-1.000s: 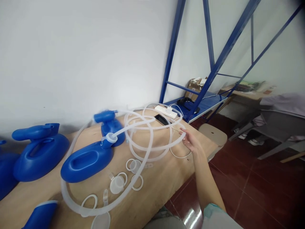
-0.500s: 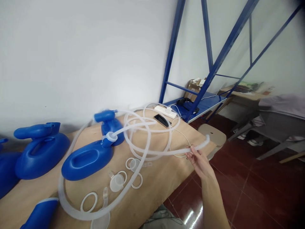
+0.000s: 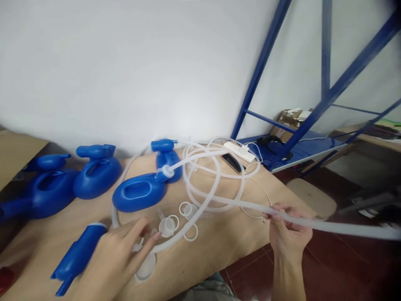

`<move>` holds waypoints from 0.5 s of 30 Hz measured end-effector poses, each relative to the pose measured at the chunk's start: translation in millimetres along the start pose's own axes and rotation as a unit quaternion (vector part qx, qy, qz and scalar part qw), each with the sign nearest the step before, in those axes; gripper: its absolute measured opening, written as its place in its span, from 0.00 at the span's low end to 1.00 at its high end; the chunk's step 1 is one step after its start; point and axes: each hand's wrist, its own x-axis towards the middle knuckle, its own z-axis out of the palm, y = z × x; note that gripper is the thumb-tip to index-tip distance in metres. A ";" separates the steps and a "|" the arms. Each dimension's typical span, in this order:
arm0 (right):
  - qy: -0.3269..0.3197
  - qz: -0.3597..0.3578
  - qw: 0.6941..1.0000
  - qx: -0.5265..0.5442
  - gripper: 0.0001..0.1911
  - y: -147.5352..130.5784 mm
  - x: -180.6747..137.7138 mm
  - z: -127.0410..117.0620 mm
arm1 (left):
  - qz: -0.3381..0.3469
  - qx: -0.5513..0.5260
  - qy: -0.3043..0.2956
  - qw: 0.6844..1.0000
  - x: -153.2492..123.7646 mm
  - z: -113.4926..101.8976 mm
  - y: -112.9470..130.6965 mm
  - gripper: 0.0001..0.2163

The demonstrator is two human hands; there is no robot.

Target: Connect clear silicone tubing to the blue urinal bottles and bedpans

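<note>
My right hand [image 3: 286, 230] is closed around a translucent white hose [image 3: 257, 207] beyond the table's right edge. The hose's free part stretches right from the fingers, out of view. On the table, the hose lies in large loops. My left hand [image 3: 122, 251], thumb and forefinger apart, hovers over the front of the table beside a hose loop and translucent strap caps [image 3: 167, 226]; its other fingers are partly hidden. Behind it lies a blue plastic bottle [image 3: 139, 192] with a grip hole, a white cap and tube [image 3: 194, 158] at its neck. A blue cylindrical piece [image 3: 81, 251] lies left of this hand.
More blue bottles [image 3: 97, 175] stand along the wall at left, near a cardboard box [image 3: 21, 154]. White rings [image 3: 191, 232] lie mid-table. A phone [image 3: 232, 163] and a white power strip [image 3: 239, 151] sit at the back right. Beyond rise blue rack posts [image 3: 263, 67]; a stool [image 3: 311, 198] stands below.
The view has turned left, so the table's things appear farther right. My left hand has come into view. More hose now extends past my right hand, which still grips it.
</note>
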 end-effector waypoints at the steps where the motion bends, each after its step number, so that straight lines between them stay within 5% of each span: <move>1: -0.015 0.007 1.000 0.015 0.26 2.6 -0.6 2.1 | 0.010 -0.004 -0.036 0.999 3.2 12.7 0.2 0.16; 6: -0.127 0.176 0.971 0.096 0.27 24.5 -11.4 -4.0 | -0.017 -0.050 -0.106 0.993 -1.8 86.4 13.4 0.25; 8: -0.125 0.271 0.951 0.077 0.22 38.9 -14.4 -9.6 | -0.029 -0.053 -0.133 0.989 -10.5 107.3 15.7 0.21; 11: -0.074 0.364 0.928 0.023 0.28 61.6 -12.2 -16.8 | -0.028 -0.067 -0.121 0.990 -23.9 120.7 10.2 0.16; 15: -0.044 0.391 0.919 -0.021 0.41 82.3 -2.9 -25.1 | -0.007 -0.071 -0.038 0.997 -41.4 118.3 -5.5 0.17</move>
